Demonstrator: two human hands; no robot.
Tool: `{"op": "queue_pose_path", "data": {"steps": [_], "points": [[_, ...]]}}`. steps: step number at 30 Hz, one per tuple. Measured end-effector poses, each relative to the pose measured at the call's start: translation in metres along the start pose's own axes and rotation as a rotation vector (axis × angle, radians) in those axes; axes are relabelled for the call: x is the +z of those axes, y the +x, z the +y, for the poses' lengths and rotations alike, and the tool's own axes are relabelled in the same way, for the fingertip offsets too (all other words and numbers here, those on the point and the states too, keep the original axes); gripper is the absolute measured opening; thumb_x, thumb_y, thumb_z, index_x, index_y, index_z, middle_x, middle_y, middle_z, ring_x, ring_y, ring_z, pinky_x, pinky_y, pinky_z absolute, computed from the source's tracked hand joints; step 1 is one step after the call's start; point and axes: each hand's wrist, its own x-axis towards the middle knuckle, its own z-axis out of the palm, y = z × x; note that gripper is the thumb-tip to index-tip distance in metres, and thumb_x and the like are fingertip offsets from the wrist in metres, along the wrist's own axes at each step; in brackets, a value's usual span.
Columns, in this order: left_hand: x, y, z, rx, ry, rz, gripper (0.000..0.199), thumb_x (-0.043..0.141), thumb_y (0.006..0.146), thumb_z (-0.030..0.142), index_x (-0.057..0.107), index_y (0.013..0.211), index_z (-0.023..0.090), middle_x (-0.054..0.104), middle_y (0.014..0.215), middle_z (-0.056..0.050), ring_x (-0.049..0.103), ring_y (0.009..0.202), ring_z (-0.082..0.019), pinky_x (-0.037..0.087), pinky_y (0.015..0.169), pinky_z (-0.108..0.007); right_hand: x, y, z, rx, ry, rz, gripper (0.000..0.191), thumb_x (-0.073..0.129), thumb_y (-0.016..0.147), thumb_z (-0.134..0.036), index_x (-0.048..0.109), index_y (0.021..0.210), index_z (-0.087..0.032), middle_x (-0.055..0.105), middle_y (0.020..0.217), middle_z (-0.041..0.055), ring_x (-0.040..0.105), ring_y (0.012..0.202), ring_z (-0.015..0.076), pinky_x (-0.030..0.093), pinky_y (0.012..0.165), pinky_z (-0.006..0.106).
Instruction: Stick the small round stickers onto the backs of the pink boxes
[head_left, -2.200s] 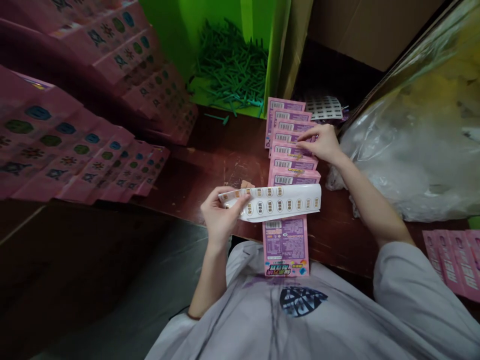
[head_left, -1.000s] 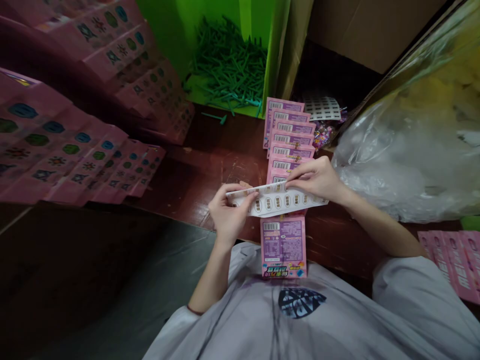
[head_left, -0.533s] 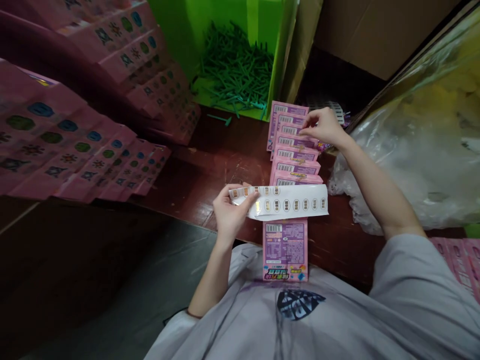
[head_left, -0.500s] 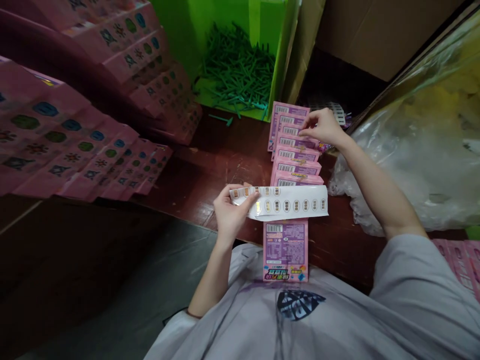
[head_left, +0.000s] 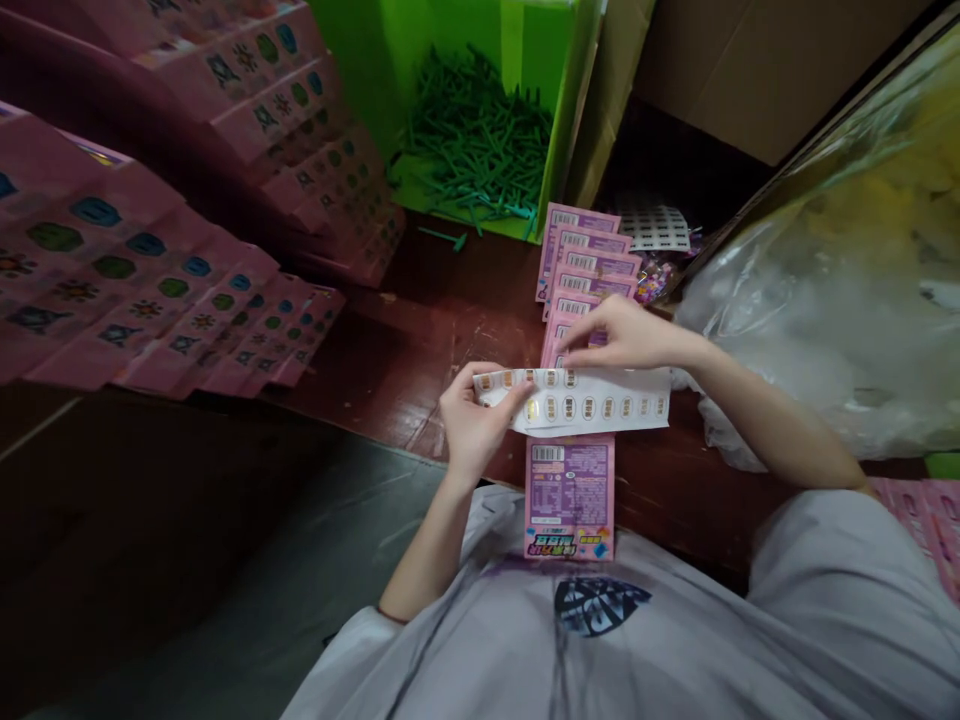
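Observation:
My left hand (head_left: 480,415) pinches the left end of a white sheet of oval gold stickers (head_left: 600,408), thumb on top. At the sheet's upper edge, beside the last sticker of the shorter row, is my right hand (head_left: 626,335). Its thumb and index fingertips are drawn together; whatever may be between them is too small to make out. Behind the sheet, a row of overlapping pink and purple printed packs (head_left: 581,240) runs away from me, partly hidden by my right hand. One more pink and purple pack (head_left: 570,495) lies against my shirt, its top end under the sheet.
Stacked pink boxes (head_left: 150,250) fill the left side. A green bin (head_left: 352,60) at the back holds many green sticks (head_left: 480,140), and one green stick (head_left: 444,237) lies on the brown table (head_left: 427,320). Clear plastic bags (head_left: 825,330) bulge at right; another sticker sheet (head_left: 656,228) lies behind.
My right hand has come back from the far packs toward me, down to the sheet's upper edge. My left hand and the sheet have shifted slightly right.

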Motion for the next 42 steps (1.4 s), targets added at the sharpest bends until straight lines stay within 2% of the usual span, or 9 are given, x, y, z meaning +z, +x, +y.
{"op": "queue_pose_path", "data": {"steps": [3, 7, 13, 19, 25, 29, 34, 36, 42], "points": [[0.007, -0.003, 0.001, 0.058, -0.029, -0.011, 0.026, 0.085, 0.062, 0.03, 0.066, 0.076, 0.018, 0.067, 0.07, 0.002, 0.059, 0.06, -0.011, 0.046, 0.055, -0.02, 0.006, -0.008, -0.003, 0.024, 0.108, -0.144, 0.015, 0.071, 0.082, -0.028, 0.078, 0.083, -0.015, 0.076, 0.08, 0.0035, 0.066, 0.07, 0.0136, 0.049, 0.066, 0.025], [0.016, -0.007, 0.002, 0.116, -0.066, -0.022, 0.024, 0.084, 0.065, 0.029, 0.066, 0.076, 0.018, 0.069, 0.075, 0.002, 0.063, 0.068, -0.012, 0.049, 0.062, -0.022, 0.006, -0.014, 0.007, 0.092, 0.135, -0.05, 0.01, 0.077, 0.074, -0.025, 0.076, 0.074, -0.015, 0.074, 0.071, 0.0032, 0.063, 0.065, 0.0131, 0.047, 0.063, 0.026], [0.018, -0.003, 0.001, -0.051, -0.059, 0.041, 0.029, 0.084, 0.061, 0.031, 0.065, 0.078, 0.017, 0.066, 0.068, 0.002, 0.058, 0.058, -0.011, 0.046, 0.054, -0.02, 0.018, -0.021, 0.005, -0.016, 0.151, 0.196, 0.009, 0.072, 0.079, -0.023, 0.074, 0.072, -0.018, 0.074, 0.075, 0.002, 0.067, 0.072, 0.0145, 0.051, 0.072, 0.029], [0.016, 0.002, -0.005, -0.126, -0.072, 0.047, 0.032, 0.084, 0.059, 0.032, 0.063, 0.077, 0.017, 0.065, 0.067, 0.002, 0.057, 0.057, -0.011, 0.044, 0.052, -0.02, -0.041, 0.016, 0.051, 0.138, -0.174, 0.536, 0.009, 0.077, 0.076, -0.023, 0.071, 0.076, -0.017, 0.069, 0.079, 0.0053, 0.065, 0.079, 0.0203, 0.053, 0.08, 0.037], [0.008, 0.001, -0.008, -0.129, -0.064, 0.046, 0.031, 0.084, 0.06, 0.031, 0.062, 0.076, 0.018, 0.063, 0.066, 0.003, 0.056, 0.056, -0.01, 0.043, 0.051, -0.019, -0.081, 0.057, 0.105, 0.403, -0.492, 0.421, 0.017, 0.08, 0.07, -0.023, 0.07, 0.081, -0.014, 0.069, 0.081, 0.0088, 0.065, 0.091, 0.0307, 0.049, 0.09, 0.05], [0.003, 0.002, -0.01, -0.134, -0.062, 0.054, 0.03, 0.084, 0.06, 0.031, 0.062, 0.077, 0.017, 0.063, 0.067, 0.003, 0.057, 0.056, -0.01, 0.043, 0.051, -0.019, -0.073, 0.059, 0.109, 0.48, -0.653, 0.35, 0.035, 0.074, 0.078, -0.033, 0.07, 0.107, -0.014, 0.072, 0.099, 0.0129, 0.063, 0.105, 0.0378, 0.039, 0.101, 0.058], [0.005, 0.002, -0.011, -0.116, -0.077, 0.04, 0.032, 0.085, 0.061, 0.033, 0.063, 0.078, 0.018, 0.067, 0.069, 0.001, 0.059, 0.058, -0.011, 0.045, 0.052, -0.02, -0.059, 0.045, 0.075, 0.3, -0.622, 0.57, 0.071, 0.072, 0.083, -0.038, 0.045, 0.145, -0.017, 0.063, 0.13, 0.0169, 0.061, 0.114, 0.0388, 0.036, 0.103, 0.058], [0.008, 0.001, -0.009, -0.103, -0.087, 0.036, 0.032, 0.085, 0.061, 0.034, 0.063, 0.079, 0.018, 0.067, 0.069, 0.001, 0.06, 0.058, -0.011, 0.046, 0.052, -0.02, -0.044, 0.036, 0.045, 0.186, -0.414, 0.487, 0.052, 0.069, 0.085, -0.039, 0.06, 0.131, -0.016, 0.07, 0.116, 0.0136, 0.066, 0.101, 0.0312, 0.045, 0.095, 0.048], [0.016, -0.002, -0.001, 0.0, -0.075, -0.004, 0.027, 0.084, 0.063, 0.031, 0.065, 0.077, 0.019, 0.067, 0.07, 0.003, 0.06, 0.06, -0.011, 0.047, 0.055, -0.021, 0.008, 0.01, -0.018, -0.037, 0.01, -0.143, 0.018, 0.069, 0.084, -0.03, 0.076, 0.088, -0.014, 0.075, 0.082, 0.005, 0.066, 0.073, 0.0147, 0.049, 0.069, 0.026]]}}
